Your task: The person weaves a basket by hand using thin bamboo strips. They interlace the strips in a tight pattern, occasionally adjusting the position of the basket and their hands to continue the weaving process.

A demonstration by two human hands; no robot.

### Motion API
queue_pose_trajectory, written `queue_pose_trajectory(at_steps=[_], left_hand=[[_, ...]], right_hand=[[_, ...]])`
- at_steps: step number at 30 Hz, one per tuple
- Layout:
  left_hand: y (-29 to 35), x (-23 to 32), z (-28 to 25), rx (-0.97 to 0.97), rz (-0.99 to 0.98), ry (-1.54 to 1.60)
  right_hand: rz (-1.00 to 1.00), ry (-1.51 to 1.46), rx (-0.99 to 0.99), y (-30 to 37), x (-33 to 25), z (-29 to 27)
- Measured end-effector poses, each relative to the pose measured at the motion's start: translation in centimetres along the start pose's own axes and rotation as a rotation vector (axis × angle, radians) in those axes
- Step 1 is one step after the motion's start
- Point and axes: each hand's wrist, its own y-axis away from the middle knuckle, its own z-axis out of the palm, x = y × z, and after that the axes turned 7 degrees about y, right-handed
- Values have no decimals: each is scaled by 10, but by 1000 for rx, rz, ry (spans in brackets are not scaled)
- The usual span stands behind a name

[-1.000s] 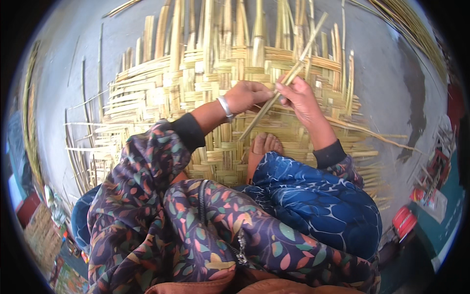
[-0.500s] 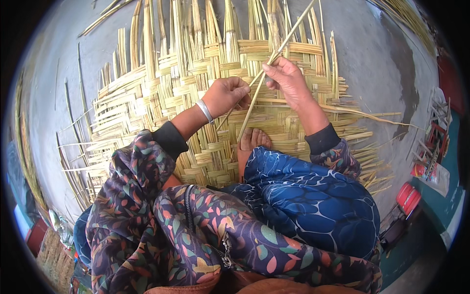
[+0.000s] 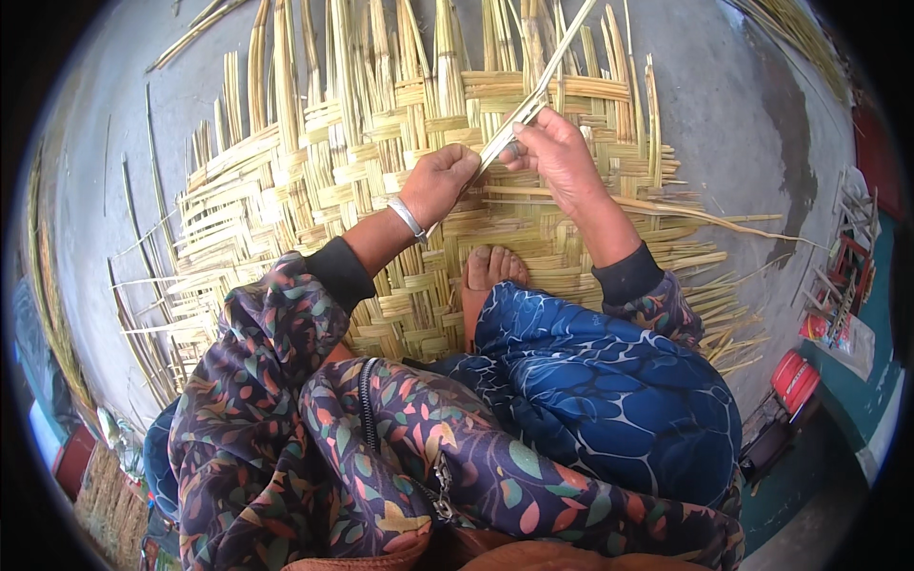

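Observation:
A pale reed strip runs slantwise between my hands, its long end reaching up to the top edge. My left hand, with a silver bangle at the wrist, is closed around its lower part. Farther up, my right hand pinches the same strip between thumb and fingers; a ring shows on one finger. Beneath both hands lies a woven reed mat, with loose reed ends sticking out along its far and side edges. My bare foot rests on the mat.
Loose reeds lie on the grey floor at the left. A reed bundle is at the far right. A red container and cluttered small items stand at the right side.
The two strip parts that crossed between my hands now lie together in one line. My left hand has moved slightly up, and the strip's lower free end no longer hangs above my foot.

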Motion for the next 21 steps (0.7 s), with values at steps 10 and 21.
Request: queue_pose_trajectory(at_steps=[10, 21], left_hand=[[14, 27, -3, -367, -336, 500], [7, 26, 6, -204, -77, -15]], right_hand=[[20, -334, -199, 4, -2, -8], [-28, -107, -30, -2, 4, -10]])
